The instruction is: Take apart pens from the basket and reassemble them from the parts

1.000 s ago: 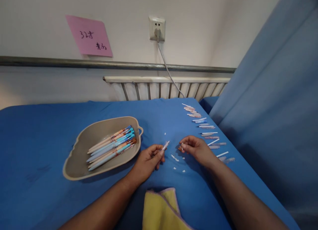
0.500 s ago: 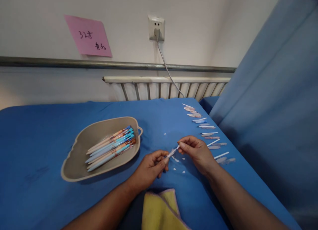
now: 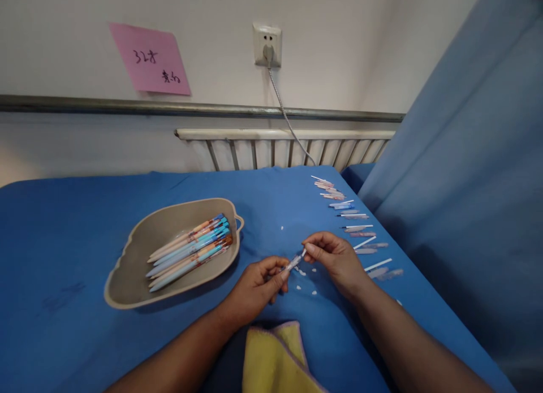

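Right of the tray, I see left hand pinching a clear barrel and right hand pinching a white rod, ends now meeting, apart a second ago, so the parts look engaged.

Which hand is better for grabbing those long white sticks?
Probably the right hand: it's nearer the white sticks, though pinching something white; the left hand, gripping a slim pale piece, is farther.
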Demonstrator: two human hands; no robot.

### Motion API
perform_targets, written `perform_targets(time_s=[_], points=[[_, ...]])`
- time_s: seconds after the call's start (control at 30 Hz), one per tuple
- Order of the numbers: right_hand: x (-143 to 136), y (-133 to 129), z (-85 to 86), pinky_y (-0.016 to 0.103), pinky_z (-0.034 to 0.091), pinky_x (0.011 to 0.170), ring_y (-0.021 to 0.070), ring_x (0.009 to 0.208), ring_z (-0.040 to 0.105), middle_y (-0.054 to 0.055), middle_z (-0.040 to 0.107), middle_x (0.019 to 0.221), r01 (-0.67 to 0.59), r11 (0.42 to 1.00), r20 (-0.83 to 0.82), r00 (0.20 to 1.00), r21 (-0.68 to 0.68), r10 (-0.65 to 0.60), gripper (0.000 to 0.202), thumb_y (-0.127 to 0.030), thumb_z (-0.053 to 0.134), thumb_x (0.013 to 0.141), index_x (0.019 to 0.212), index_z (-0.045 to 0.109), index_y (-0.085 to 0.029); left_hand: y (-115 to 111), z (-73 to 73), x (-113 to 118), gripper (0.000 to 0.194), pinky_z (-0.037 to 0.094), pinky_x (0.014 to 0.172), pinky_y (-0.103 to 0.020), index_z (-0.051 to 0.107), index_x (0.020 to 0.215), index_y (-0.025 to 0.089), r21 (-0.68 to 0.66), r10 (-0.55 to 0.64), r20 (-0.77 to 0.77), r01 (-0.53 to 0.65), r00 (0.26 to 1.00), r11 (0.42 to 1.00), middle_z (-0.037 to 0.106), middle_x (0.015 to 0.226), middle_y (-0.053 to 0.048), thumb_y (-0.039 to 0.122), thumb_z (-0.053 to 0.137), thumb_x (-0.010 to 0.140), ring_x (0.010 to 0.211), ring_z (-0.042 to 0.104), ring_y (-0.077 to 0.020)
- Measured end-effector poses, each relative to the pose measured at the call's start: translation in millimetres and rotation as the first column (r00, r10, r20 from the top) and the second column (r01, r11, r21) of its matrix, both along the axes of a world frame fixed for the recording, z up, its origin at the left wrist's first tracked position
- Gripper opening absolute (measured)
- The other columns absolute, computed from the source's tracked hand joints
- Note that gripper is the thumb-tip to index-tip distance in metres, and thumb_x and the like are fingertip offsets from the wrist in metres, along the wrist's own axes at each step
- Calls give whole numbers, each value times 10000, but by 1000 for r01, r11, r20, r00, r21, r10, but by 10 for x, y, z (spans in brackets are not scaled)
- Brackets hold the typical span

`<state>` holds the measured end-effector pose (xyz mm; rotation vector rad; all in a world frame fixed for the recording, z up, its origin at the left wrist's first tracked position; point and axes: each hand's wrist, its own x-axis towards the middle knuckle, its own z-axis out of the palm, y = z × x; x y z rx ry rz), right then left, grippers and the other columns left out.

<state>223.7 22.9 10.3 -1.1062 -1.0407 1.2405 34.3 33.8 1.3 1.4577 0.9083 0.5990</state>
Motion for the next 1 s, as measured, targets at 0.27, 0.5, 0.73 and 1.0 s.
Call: perform_targets(time_s=[0.27,0.5,0.73,1.0], points=[[-52,-10,27,243,456,579,111,566,583,-17,629,622,15,1000,-19,1000,22,-14,221,-363,736,669,765,664,-177,13,-21,-20,297,354,442,-172,591,1018,143,32,-27,-9,28,1000,999,574,632,24,375,551,836,459,440,-58],[-93,-28,20,242,461,569,111,555,590,-24,624,622,55,998,-15,998,43,-55,220,-362,738,665,751,648,-181,11,-45,-26,274,353,451,-174,579,1012,141,37,-38,15,37,999,999,568,641,26,359,541,851,463,444,-55],[-76,-15,26,240,462,596,108,584,599,-15,642,671,57,997,-52,997,51,-55,210,-356,708,710,771,612,-179,8,-21,-22,254,360,458,-176,588,997,149,14,-31,55,30,998,999,575,640,26,346,560,838,460,450,-54],[12,-32,43,245,429,606,100,602,549,-28,581,703,-87,992,105,992,95,77,203,-336,613,798,948,602,-199,3,30,-22,258,368,467,-185,599,982,151,32,44,63,-46,997,998,584,645,21,346,584,815,474,476,-64]])
